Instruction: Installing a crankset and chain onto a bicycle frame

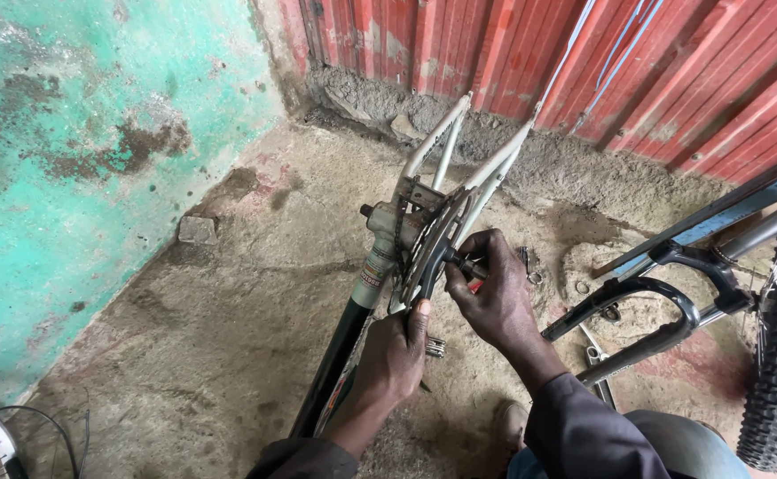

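Over dirt floor [229,337] — left hand [393,359] fingers wrapped on crank arm [413,297], right hand [495,297] fingers pinching small tool [470,266] at chainring [428,244].

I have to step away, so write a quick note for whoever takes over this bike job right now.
Left hand: grip shut on the crank arm, steadying it.
Right hand: grip shut on a small tool pressed at the middle of the chainring.
Bike frame lies on the dirt floor, no wheels fitted; a wrench lies by the fork.
Done: cannot tell. Left: crank still on the frame.
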